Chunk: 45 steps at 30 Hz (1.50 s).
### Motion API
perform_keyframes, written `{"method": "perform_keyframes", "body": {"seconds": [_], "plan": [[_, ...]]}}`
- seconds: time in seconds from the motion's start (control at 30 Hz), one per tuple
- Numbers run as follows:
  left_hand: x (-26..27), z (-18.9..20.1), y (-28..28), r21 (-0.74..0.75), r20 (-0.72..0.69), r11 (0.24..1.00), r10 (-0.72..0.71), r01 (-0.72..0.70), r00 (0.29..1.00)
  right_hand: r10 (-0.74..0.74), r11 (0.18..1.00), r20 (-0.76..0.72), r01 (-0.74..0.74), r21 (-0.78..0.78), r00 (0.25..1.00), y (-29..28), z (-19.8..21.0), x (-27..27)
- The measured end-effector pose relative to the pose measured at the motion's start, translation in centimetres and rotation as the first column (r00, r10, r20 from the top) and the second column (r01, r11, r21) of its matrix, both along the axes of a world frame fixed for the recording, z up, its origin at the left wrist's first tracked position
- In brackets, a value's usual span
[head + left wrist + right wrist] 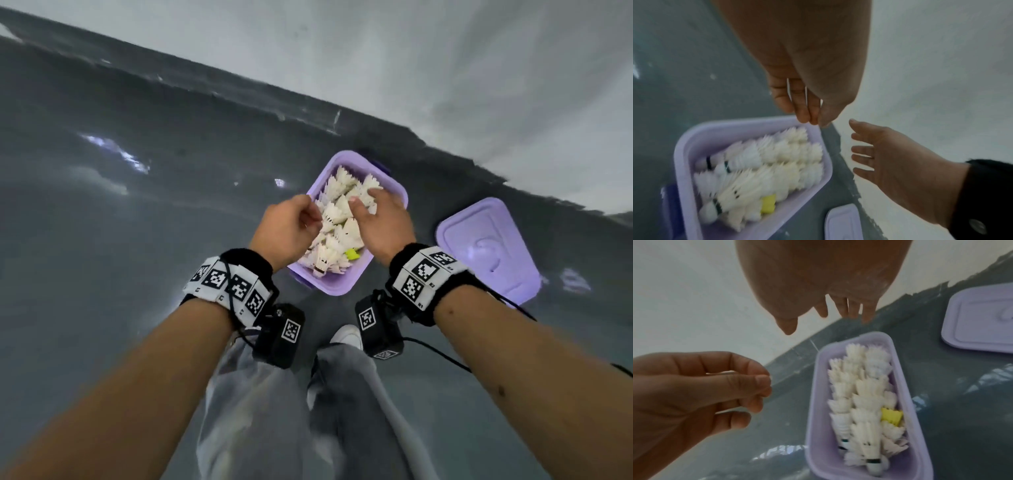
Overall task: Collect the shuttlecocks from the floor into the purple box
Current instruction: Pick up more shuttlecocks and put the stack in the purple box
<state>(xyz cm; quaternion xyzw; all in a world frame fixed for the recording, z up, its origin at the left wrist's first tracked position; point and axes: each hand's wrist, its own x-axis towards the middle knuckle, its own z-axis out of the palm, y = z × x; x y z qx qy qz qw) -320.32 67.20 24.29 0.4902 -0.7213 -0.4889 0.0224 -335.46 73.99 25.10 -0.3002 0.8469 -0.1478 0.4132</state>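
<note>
In the head view the purple box [346, 287] sits on the grey floor [137, 240] near the wall, packed with white shuttlecocks [337, 219] plus one yellow shuttlecock [352, 254], its lid [489, 250] lying just right of it, while both hands hover above it. The left wrist view shows the right hand [898, 164] with fingers spread and empty. In the right wrist view the left hand [701, 386] is loosely curled, holding nothing.
</note>
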Motion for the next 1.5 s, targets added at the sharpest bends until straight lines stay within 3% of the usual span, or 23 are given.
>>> {"method": "perform_keyframes", "body": {"seconds": [0.03,0.1,0.17,0.2,0.27,0.3,0.37,0.5,0.6,0.67,0.73,0.8,0.87,1.0,1.07,1.23,1.4,1.5], "plan": [[0.4,3.0,-0.9,0.003,0.005,0.999,0.039,-0.039,0.999,0.015,1.000,0.026,-0.015,-0.003,1.000,-0.8,3.3,0.8],[-0.2,4.4,-1.8,0.014,-0.050,0.993,0.115,-0.114,0.992,0.009,1.000,0.050,-0.009,-0.001,0.999,-0.8,4.8,1.1],[3.2,19.3,-5.6,-0.002,-0.136,0.959,0.281,-0.284,0.950,0.084,0.995,0.071,-0.080,-0.063,0.994,-4.4,19.2,3.9],[3.0,19.8,-5.8,0.033,-0.181,0.948,0.318,-0.317,0.931,0.054,0.995,0.083,-0.047,-0.087,0.995,-4.3,20.2,4.1],[4.7,27.3,-7.7,0.079,-0.284,0.891,0.450,-0.447,0.847,0.057,0.982,0.055,-0.046,-0.183,0.997,-6.5,26.7,5.4],[5.4,29.4,-7.8,0.132,-0.311,0.854,0.517,-0.503,0.797,0.030,0.980,0.071,-0.016,-0.196,0.997,-6.9,28.8,6.3],[8.5,37.0,-9.4,0.217,-0.391,0.750,0.653,-0.624,0.649,0.052,0.959,0.101,-0.021,-0.283,0.994,-9.7,36.8,9.2],[15.5,48.4,-11.4,0.426,-0.488,0.521,0.821,-0.740,0.297,0.074,0.875,0.226,0.045,-0.482,0.971,-15.4,49.8,17.5],[21.0,53.8,-12.2,0.526,-0.486,0.397,0.866,-0.752,0.116,0.063,0.818,0.368,0.163,-0.551,0.928,-18.4,55.9,24.8],[27.4,56.7,-12.6,0.563,-0.504,0.332,0.864,-0.757,0.004,0.048,0.808,0.540,0.285,-0.515,0.841,-19.8,59.0,31.7],[31.6,58.0,-13.2,0.554,-0.503,0.271,0.863,-0.787,-0.056,0.032,0.813,0.646,0.356,-0.460,0.763,-20.8,60.3,35.9],[36.7,59.1,-13.4,0.498,-0.533,0.237,0.842,-0.834,-0.079,0.055,0.827,0.713,0.369,-0.425,0.699,-21.6,61.2,41.0],[41.2,59.8,-13.8,0.369,-0.570,0.201,0.820,-0.907,-0.050,0.086,0.838,0.740,0.353,-0.416,0.667,-22.4,61.8,45.5],[52.4,58.4,-14.6,0.070,-0.557,0.080,0.830,-0.994,0.027,0.188,0.880,0.705,0.202,-0.431,0.684,-24.0,62.2,57.5],[55.0,57.2,-14.9,-0.019,-0.510,0.069,0.858,-0.997,0.069,0.220,0.889,0.694,0.151,-0.432,0.686,-24.9,61.5,60.6],[64.8,54.9,-18.5,-0.119,-0.383,-0.046,0.924,-0.992,0.003,0.236,0.931,0.723,0.061,-0.359,0.649,-29.9,58.9,71.1],[73.7,54.5,-24.9,-0.298,-0.320,-0.001,0.942,-0.954,0.099,0.229,0.955,0.740,0.002,-0.297,0.632,-36.9,57.2,80.1],[80.4,54.7,-30.4,-0.323,-0.279,0.004,0.955,-0.946,0.099,0.206,0.972,0.768,-0.033,-0.234,0.606,-42.8,57.0,87.0]]}}
